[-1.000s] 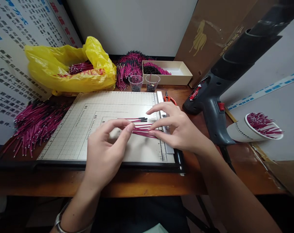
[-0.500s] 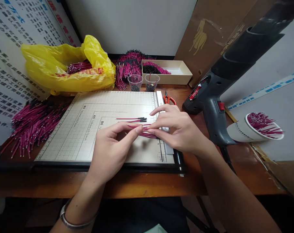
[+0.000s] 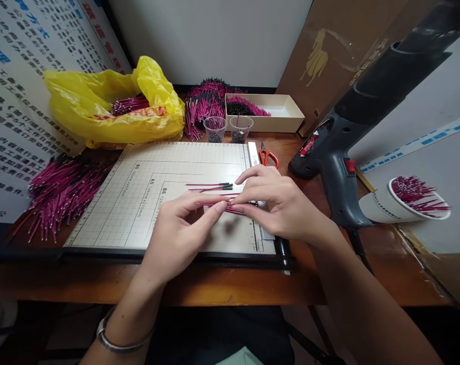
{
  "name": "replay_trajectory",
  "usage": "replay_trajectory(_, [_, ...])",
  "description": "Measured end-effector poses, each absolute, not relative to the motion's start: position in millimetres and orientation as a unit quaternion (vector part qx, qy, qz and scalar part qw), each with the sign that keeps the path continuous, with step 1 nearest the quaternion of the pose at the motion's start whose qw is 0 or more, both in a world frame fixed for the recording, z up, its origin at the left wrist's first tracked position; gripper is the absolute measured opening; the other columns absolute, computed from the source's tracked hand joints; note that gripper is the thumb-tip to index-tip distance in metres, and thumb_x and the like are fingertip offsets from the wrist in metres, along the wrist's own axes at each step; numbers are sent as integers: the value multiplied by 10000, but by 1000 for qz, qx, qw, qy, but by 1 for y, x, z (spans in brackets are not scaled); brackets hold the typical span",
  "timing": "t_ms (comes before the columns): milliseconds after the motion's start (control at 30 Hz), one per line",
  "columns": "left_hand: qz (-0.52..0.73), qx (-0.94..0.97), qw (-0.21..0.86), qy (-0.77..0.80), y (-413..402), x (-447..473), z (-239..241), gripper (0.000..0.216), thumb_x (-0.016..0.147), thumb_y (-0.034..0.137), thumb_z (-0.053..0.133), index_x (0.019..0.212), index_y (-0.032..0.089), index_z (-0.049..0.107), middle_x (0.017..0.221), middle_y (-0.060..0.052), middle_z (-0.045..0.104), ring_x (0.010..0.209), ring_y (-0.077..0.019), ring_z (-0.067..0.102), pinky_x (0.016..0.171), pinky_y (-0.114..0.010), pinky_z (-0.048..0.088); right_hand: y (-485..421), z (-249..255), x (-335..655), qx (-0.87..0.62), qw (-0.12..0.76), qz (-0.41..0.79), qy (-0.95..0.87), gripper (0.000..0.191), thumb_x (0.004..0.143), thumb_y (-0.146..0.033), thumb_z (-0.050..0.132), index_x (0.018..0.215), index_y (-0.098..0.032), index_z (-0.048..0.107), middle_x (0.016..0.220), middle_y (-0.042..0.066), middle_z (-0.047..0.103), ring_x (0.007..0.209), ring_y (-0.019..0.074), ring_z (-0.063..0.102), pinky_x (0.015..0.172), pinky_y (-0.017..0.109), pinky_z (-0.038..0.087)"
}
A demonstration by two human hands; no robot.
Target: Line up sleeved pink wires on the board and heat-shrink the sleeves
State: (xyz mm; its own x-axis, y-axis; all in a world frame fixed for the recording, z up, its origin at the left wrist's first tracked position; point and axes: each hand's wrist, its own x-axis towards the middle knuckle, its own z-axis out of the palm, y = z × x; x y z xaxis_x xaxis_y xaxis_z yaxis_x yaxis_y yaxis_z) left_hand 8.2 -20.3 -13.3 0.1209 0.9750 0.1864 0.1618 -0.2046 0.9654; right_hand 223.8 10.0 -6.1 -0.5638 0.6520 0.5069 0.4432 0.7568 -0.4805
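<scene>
Over the paper cutter board [image 3: 111,218], my left hand [image 3: 184,230] pinches a thin magenta wire [image 3: 204,204] between thumb and forefinger. Fingertips of my right hand [image 3: 277,203] meet the left ones and close on the same wire, hiding most of its right end. Just beyond the fingers, several magenta wires with black sleeved ends [image 3: 209,185] lie on the board. More wires lie partly hidden beneath both hands.
Behind the board stand two clear cups [image 3: 214,133], a cream box [image 3: 283,121] and a wire pile [image 3: 207,101]. A yellow bag [image 3: 100,126] and loose wires [image 3: 62,197] are left. Orange-handled pliers [image 3: 270,157], a heat gun [image 3: 336,172] and a white cup [image 3: 378,205] sit right.
The view has shifted slightly, so the scene sits a little farther right. Both hands keep their pinch on the wire, with only small finger movement.
</scene>
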Motion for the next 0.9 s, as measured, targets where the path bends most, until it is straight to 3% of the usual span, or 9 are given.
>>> replay_trajectory(100, [482,632,407,450,-21,10,-15,162,910,268,762,949,371,882,954,43,856,878,-162,714,800,-267,526,10,-6,224,-306,363,143,-869,144,992,-259,694,937,-216,819,814,39,752,982,220,675,889,393,511])
replay_trajectory(333, [491,645,342,475,-23,11,-18,193,929,294,751,998,437,861,864,81,842,753,-179,577,711,-304,454,9,-8,224,-307,367,131,-868,129,980,-235,709,952,-205,831,847,48,763,1004,220,674,896,393,531])
replay_trajectory(533, [474,654,323,494,-23,12,-18,184,941,322,720,948,423,873,771,67,815,722,-186,547,696,-330,408,11,-11,224,-316,352,132,-871,138,987,-243,699,967,-235,835,802,28,759,1027,227,675,931,411,527])
replay_trajectory(700, [470,651,316,505,-22,14,-16,176,921,345,714,920,404,880,774,52,814,709,-185,554,719,-348,406,12,-11,223,-315,389,97,-860,88,957,-217,736,925,-208,818,791,20,759,959,205,686,868,364,535])
replay_trajectory(900, [472,650,335,492,-20,13,-13,111,857,316,780,876,350,883,743,21,800,719,-190,588,688,-331,424,12,-11,223,-322,409,82,-850,69,922,-225,780,854,-224,793,778,5,763,950,201,701,897,369,529])
